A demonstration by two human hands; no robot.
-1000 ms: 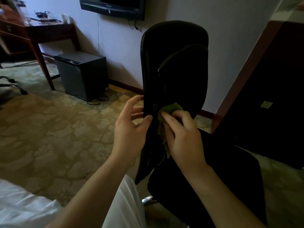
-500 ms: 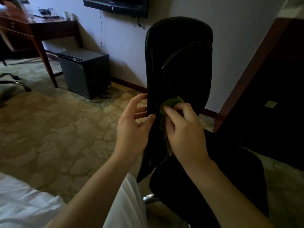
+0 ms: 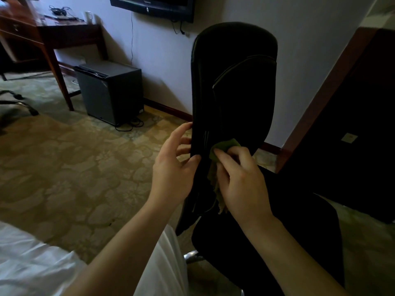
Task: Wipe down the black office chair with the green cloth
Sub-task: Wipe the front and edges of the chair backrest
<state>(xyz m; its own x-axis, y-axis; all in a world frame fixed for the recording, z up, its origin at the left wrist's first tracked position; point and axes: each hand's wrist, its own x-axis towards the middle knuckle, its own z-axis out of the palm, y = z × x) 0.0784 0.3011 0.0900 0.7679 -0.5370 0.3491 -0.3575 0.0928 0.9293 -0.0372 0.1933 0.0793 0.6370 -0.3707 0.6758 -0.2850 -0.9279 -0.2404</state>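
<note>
The patterned beige carpet floor (image 3: 74, 167) carries the black padded office chair (image 3: 235, 82) on a chrome base (image 3: 191, 255). By the far wall stands a squat dark grey mini fridge (image 3: 111, 92), with black cable loops (image 3: 128, 124) just beside it. Further left, a dark wooden worktop (image 3: 70, 28) stands on slim legs.

Left hand (image 3: 173, 167): pinches black office chair (image 3: 235, 82) edge, thumb in front.
Right hand (image 3: 241, 180): curled fingers grip green cloth (image 3: 227, 144).

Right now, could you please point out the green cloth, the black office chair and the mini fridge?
green cloth (image 3: 227, 144), head view, exposed top fold.
black office chair (image 3: 235, 50), head view, upper backrest.
mini fridge (image 3: 96, 95), head view, dark front panel.
</note>
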